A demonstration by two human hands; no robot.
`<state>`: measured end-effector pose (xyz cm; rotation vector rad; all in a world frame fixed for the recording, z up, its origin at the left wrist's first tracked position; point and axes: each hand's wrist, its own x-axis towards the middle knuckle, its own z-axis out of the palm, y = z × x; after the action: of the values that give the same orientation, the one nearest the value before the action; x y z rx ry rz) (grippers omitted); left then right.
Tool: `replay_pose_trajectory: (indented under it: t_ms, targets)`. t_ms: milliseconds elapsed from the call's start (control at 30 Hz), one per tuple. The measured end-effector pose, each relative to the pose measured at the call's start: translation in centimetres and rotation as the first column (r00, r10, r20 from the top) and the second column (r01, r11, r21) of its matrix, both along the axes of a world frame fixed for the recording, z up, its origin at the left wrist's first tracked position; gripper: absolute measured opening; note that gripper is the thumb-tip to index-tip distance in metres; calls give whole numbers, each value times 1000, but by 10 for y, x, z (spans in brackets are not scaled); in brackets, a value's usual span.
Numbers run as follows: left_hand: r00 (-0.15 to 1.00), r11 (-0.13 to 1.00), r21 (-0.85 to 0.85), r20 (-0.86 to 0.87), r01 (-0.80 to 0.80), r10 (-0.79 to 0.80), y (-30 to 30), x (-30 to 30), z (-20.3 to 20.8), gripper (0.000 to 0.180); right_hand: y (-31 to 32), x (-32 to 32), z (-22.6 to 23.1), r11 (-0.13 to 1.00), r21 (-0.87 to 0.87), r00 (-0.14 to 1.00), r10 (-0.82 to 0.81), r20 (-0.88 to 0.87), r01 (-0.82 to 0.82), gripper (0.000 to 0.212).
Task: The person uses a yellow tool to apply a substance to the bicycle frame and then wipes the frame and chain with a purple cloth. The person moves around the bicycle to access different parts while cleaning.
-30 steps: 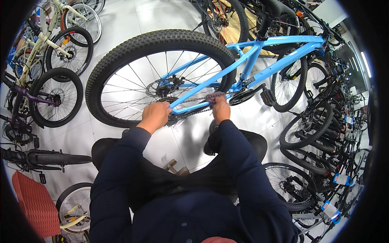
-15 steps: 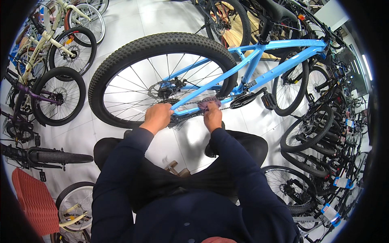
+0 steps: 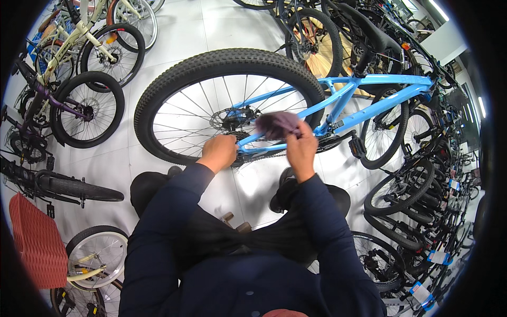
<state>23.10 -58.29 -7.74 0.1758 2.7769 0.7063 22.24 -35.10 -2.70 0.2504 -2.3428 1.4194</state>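
Note:
A blue bicycle frame [image 3: 359,108] with a knobby rear wheel [image 3: 150,100] is in front of me, the wheel toward the left. My left hand [image 3: 219,151] is closed at the rear end of the frame, by the wheel's hub; its fingertips are partly hidden. In my right hand [image 3: 302,150] a dark purple rag [image 3: 275,126] is pinched, raised over the chainstay and smeared by motion. Below the rag runs the chain [image 3: 264,157], toward the crank and the black pedal [image 3: 357,145].
Several bicycles crowd the left side, among them a purple one [image 3: 66,107] and one with a red woven basket [image 3: 39,240]. More bikes and tires [image 3: 396,185] line the right. A small brownish object [image 3: 235,223] lies on the white floor between my legs.
My right hand has lifted the rag off the chain, up and slightly right. My left hand stays at the frame's rear end. The whole view has shifted a little.

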Motion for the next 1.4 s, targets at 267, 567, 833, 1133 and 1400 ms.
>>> replay_pose_trajectory:
  t_ms: [267,567,833,1133,1400]
  targets:
    - [996,996,66,-58,-59,62,-9,0,14,24,0,7,-32,762,474,897,398,194,-441,28]
    - [999,998,54,40,-32,29,-2,1,19,29,64,-61,-40,823,-537,756,230,612,184,20]
    - [998,998,67,66,14,-18,14,-8,20,24,57,-86,-49,914,-405,806,239,542,1,24]
    - [994,997,5,74,77,-77,20,-24,15,29,68,-101,-80,949,118,821,185,540,-292,16]
    - [992,996,-19,91,90,-88,19,-25,19,24,54,-107,-57,932,186,789,145,597,-312,13]
